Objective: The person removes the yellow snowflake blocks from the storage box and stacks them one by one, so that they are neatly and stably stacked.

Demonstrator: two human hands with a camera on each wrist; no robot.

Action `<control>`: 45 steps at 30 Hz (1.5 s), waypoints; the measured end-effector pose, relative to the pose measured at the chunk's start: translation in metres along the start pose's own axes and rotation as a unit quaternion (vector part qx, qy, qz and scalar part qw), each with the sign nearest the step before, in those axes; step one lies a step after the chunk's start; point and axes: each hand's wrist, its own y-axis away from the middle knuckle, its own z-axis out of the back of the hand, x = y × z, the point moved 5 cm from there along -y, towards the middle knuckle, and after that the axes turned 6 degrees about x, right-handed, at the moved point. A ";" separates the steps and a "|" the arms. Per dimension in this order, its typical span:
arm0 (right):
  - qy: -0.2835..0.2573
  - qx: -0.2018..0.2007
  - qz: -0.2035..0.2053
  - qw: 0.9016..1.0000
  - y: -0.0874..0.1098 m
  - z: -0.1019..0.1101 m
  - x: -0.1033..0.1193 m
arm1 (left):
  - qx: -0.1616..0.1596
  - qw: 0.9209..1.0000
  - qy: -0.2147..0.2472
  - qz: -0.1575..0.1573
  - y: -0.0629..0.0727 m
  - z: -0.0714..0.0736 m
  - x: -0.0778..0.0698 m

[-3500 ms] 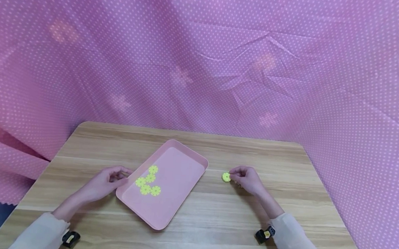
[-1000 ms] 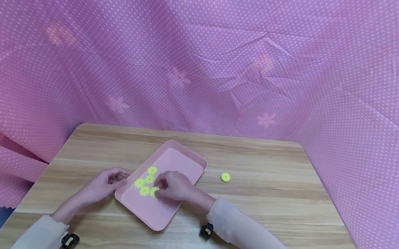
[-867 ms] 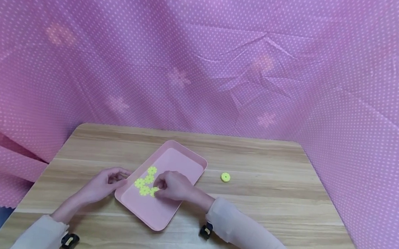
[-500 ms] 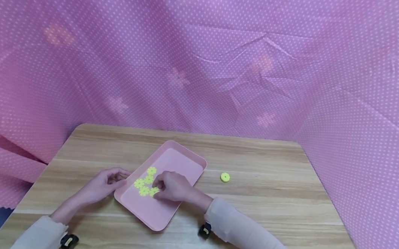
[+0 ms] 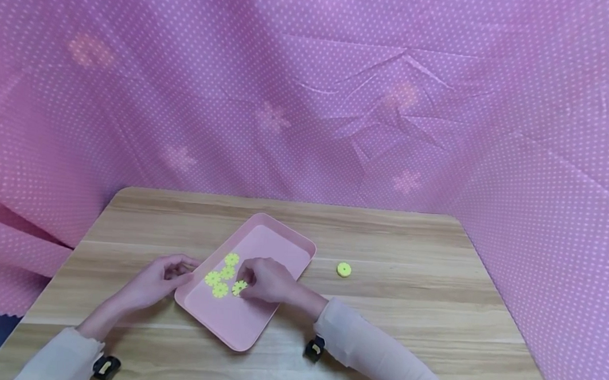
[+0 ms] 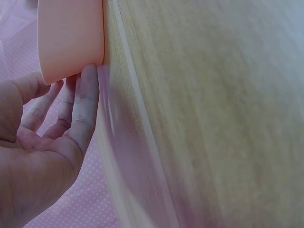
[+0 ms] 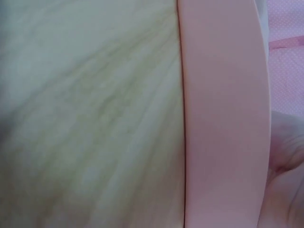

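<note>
In the head view a pink tray (image 5: 280, 257) lies slantwise on the table. My left hand (image 5: 157, 277) holds its near left side, thumb at the rim and fingertips against the outer wall (image 6: 71, 42), as the left wrist view shows. My right hand (image 5: 268, 281) is over the tray and pinches a yellow-green notched disc (image 5: 239, 288) between thumb and fingers, slightly tilted. Several like discs (image 5: 220, 290) lie close together in the tray, left of that hand. The right wrist view shows only part of that hand behind the tray's wall (image 7: 225, 114).
A thicker-looking yellow-green disc (image 5: 344, 269), perhaps a small stack, sits on the wooden table (image 5: 395, 240) right of the tray. Polka-dot pink cloth (image 5: 309, 98) hangs behind and at both sides. A black wrist device (image 5: 314, 349) is under the right cuff.
My right hand has come from the disc pile on the right to the tray. Just now the pinched disc has shifted slightly apart from its neighbours. The left hand keeps its place.
</note>
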 end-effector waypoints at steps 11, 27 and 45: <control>-0.033 -0.009 0.007 0.999 0.005 0.011 -0.008 | -0.002 1.000 0.000 -0.003 0.000 0.000 0.000; -0.118 -0.059 0.040 0.990 0.020 0.034 -0.015 | 0.002 1.000 0.004 0.002 0.000 0.000 0.001; -0.205 -0.119 -0.010 0.971 0.062 0.080 -0.051 | -0.003 1.000 -0.001 0.015 -0.001 0.001 0.001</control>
